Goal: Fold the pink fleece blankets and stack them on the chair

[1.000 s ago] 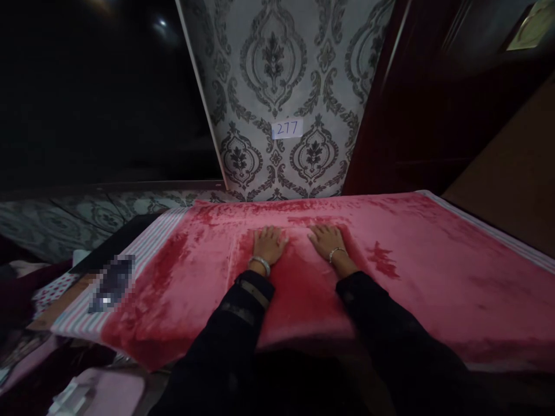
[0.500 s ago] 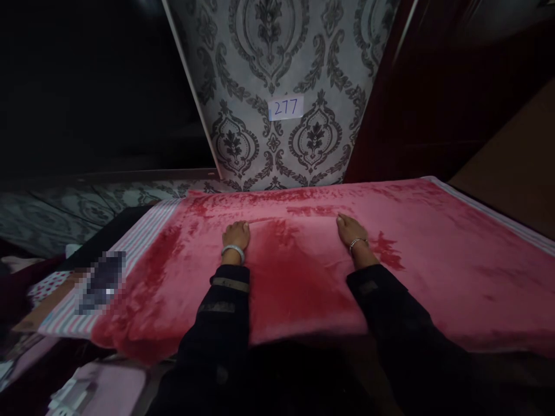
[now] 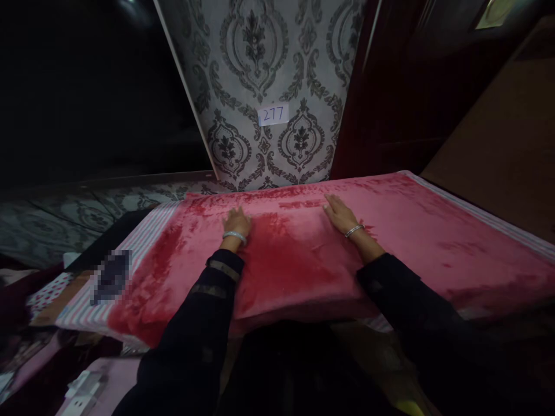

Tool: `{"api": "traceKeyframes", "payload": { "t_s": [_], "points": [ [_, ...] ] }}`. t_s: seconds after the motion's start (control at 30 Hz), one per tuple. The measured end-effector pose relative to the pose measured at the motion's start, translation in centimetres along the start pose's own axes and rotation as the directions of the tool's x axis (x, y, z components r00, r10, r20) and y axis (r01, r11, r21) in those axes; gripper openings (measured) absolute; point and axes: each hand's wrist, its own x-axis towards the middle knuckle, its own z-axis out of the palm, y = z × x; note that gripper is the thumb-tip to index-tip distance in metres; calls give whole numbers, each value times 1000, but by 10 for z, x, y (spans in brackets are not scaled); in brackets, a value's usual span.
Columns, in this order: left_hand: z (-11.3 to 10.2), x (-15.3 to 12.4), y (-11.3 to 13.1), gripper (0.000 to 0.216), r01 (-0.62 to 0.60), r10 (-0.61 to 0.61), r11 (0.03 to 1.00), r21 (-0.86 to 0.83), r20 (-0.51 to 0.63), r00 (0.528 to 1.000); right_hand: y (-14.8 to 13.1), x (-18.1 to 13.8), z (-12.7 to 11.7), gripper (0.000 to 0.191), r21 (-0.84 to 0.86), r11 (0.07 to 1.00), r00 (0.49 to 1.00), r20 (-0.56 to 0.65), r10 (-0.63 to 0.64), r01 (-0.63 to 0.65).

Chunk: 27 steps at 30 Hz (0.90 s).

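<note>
A pink and red plush cloth (image 3: 411, 231) lies spread over a table, with a striped sheet (image 3: 151, 228) showing beneath it at the left and right ends. My left hand (image 3: 236, 222) rests on the cloth left of the middle, fingers spread, a bangle at the wrist. To its right, my right hand (image 3: 340, 215) lies on the cloth with fingers stretched out, also wearing a bangle. Neither hand holds anything. Between them the cloth has a darker red patch and a few soft wrinkles.
A large dark screen (image 3: 95, 92) stands at the back left. Patterned wallpaper (image 3: 255, 63) carries a paper label (image 3: 273, 114) reading 277. A pixelated dark thing (image 3: 111, 277) lies on the striped sheet. Below left is a white power strip (image 3: 82, 393). A brown panel (image 3: 503, 138) stands at right.
Both hands have let go of the cloth's folded ridge, and their fingers have opened out flat. The ridge has flattened. The camera view has turned slightly.
</note>
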Motion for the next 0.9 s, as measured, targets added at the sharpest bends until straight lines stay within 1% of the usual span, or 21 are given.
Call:
{"api": "traceKeyframes", "payload": {
  "t_s": [0.03, 0.07, 0.1, 0.13, 0.17, 0.2, 0.23, 0.3, 0.37, 0.43, 0.53, 0.6, 0.67, 0.73, 0.77, 0.83, 0.9],
  "points": [
    [2, -16, 12, 63, -134, 134, 991, 4, 19, 991, -7, -16, 0, 61, -22, 995, 995, 9, -99, 99],
    [7, -34, 24, 63, -284, 284, 959, -4, 43, 958, -15, -33, 3, 60, -44, 983, 983, 28, -180, 181],
    [15, -55, 36, 64, -420, 420, 907, -13, 43, 906, -22, -51, 7, 60, -66, 970, 971, 52, -232, 236],
    [24, -77, 45, 65, -521, 521, 853, -8, 34, 853, -29, -69, 13, 59, -89, 960, 962, 79, -261, 267],
    [36, -98, 52, 66, -588, 588, 809, 3, 35, 808, -34, -85, 19, 59, -113, 953, 957, 111, -270, 282],
    [47, -117, 57, 65, -627, 625, 779, 17, 50, 779, -38, -100, 25, 58, -138, 948, 953, 142, -266, 285],
    [58, -133, 60, 64, -642, 640, 766, 35, 64, 766, -41, -111, 30, 58, -161, 945, 951, 170, -258, 285],
    [74, -154, 61, 62, -632, 628, 771, 73, 74, 775, -44, -125, 38, 59, -198, 939, 949, 205, -241, 281],
    [82, -162, 59, 62, -605, 602, 791, 94, 56, 796, -44, -130, 41, 59, -218, 935, 949, 212, -235, 280],
    [83, -161, 57, 62, -595, 594, 799, 90, 43, 803, -43, -129, 41, 59, -226, 932, 947, 215, -238, 285],
    [76, -158, 53, 61, -602, 600, 795, 80, 54, 799, -41, -127, 41, 58, -227, 930, 947, 208, -244, 290],
    [70, -157, 45, 64, -576, 574, 813, 85, 49, 817, -39, -126, 42, 57, -222, 930, 948, 195, -251, 292],
    [64, -158, 31, 68, -496, 497, 862, 109, 17, 868, -38, -126, 42, 57, -217, 932, 949, 188, -252, 290],
    [57, -160, 10, 70, -383, 392, 911, 152, -34, 919, -38, -126, 42, 57, -215, 933, 950, 186, -250, 288],
    [54, -162, -2, 70, -328, 342, 928, 177, -58, 938, -38, -126, 42, 56, -215, 934, 951, 185, -248, 285],
    [50, -166, -26, 67, -235, 258, 949, 213, -88, 962, -38, -126, 43, 56, -212, 935, 952, 177, -249, 284],
    [46, -172, -47, 64, -168, 192, 960, 223, -91, 977, -38, -127, 45, 56, -206, 935, 952, 166, -256, 287]
  ]
}}
